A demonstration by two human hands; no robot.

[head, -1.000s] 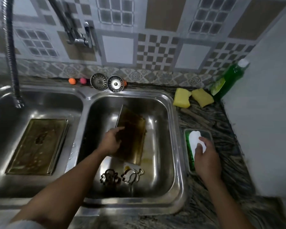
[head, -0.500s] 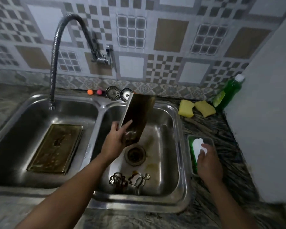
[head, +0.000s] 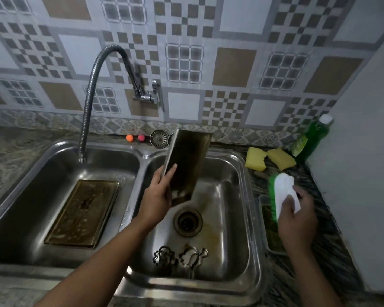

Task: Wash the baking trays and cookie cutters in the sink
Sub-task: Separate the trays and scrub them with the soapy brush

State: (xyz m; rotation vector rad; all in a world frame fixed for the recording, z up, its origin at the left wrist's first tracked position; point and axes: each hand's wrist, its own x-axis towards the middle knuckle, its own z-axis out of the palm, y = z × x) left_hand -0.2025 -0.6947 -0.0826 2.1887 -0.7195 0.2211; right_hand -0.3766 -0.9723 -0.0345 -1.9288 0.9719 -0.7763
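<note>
- Left hand (head: 157,196): one baking tray (head: 187,165) is gripped at its lower left edge, thumb laid across the inner face; fingers are hidden behind the tray
- The tray is held steeply tilted over the right basin of the sink (head: 252,218), above the drain (head: 187,221); its inner face is stained brown
- Second baking tray (head: 82,213) is laid flat on the left basin floor; wet, brown residue seen; faucet (head: 102,85) hose end is hung over the rear of that basin
- Cookie cutters (head: 193,255): two are laid side by side on the right basin floor, near the front wall; contact between them cannot be told
- Right hand (head: 295,216): fingers are curled round a white scrub brush (head: 282,191), green bristles turned left; it is held over a shallow container (head: 273,240) set on the counter just beside the sink
- Two yellow sponges (head: 256,161) are placed at the counter's rear; a green detergent bottle (head: 313,138) is leaned in the corner beside them
- A strainer (head: 159,139) is stood at the rear rim, just left of the held tray
</note>
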